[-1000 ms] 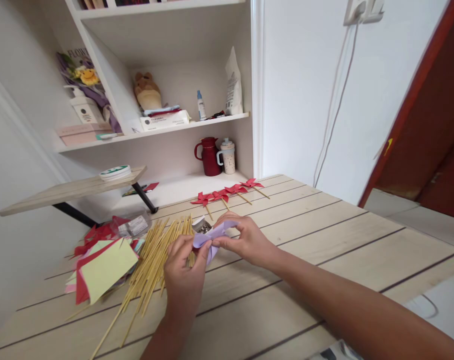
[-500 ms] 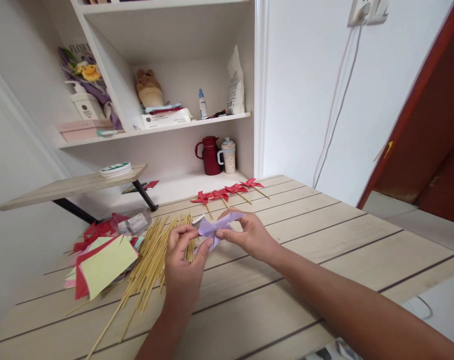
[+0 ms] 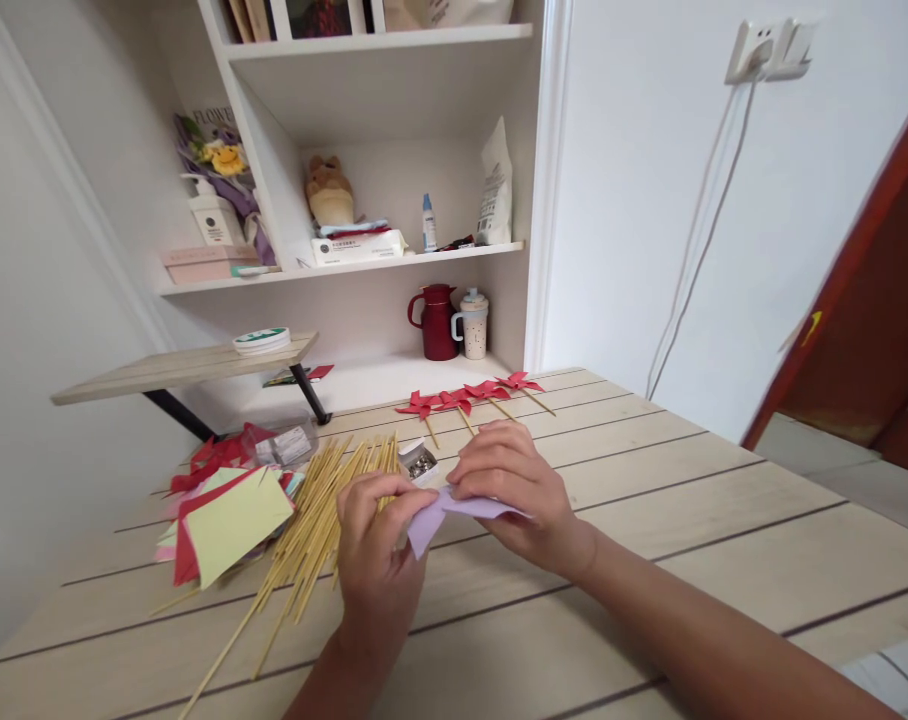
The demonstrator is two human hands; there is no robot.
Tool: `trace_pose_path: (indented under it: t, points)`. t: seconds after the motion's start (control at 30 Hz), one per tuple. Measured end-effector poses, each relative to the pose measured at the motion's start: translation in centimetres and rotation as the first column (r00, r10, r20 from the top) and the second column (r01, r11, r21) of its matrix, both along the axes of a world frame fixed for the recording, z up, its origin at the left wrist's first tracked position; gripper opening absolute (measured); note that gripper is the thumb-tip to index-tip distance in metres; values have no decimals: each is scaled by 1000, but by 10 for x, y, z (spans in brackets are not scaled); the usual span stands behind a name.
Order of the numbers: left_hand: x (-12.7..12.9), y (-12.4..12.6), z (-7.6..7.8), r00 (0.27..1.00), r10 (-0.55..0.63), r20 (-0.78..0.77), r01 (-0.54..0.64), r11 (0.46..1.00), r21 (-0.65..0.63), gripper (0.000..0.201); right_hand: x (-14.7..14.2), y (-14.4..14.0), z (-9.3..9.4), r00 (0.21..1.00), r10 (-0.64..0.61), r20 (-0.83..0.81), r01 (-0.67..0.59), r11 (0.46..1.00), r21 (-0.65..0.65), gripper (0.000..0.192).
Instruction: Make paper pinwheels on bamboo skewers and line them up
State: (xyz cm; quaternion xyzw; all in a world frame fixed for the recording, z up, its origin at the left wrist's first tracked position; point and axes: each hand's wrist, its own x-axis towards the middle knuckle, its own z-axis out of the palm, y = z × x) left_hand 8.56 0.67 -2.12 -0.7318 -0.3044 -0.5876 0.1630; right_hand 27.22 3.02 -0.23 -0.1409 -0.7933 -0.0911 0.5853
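Both hands hold a lilac paper pinwheel (image 3: 428, 525) above the slatted table. My left hand (image 3: 383, 540) pinches its left side between thumb and fingers. Over its centre and right side, my right hand (image 3: 518, 495) is closed with the fingers bent over the top; the fingers hide part of the folds. Just beyond the hands lies a small open white box (image 3: 422, 463) of shiny metal bits. Bamboo sticks (image 3: 311, 530) are spread in a loose heap beside my left hand.
Red paper pinwheels on sticks (image 3: 484, 393) lie in a row at the table's far edge. Coloured paper sheets (image 3: 233, 525) and a clear plastic box (image 3: 285, 442) are at the left. A low wooden stand (image 3: 176, 368) and white shelves (image 3: 394, 265) stand behind.
The lilac pinwheel has tipped, so its blades now show from the edge. My right hand has shifted its fingers over the top of it. The small box has come into clearer view.
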Motion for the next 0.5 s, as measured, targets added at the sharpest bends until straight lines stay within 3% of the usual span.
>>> trace_pose_path:
  t: [0.5]
  points:
    - [-2, -3, 4, 992, 74, -106, -61, 991, 122, 22, 1, 1, -2, 999, 36, 34, -37, 999, 32, 14]
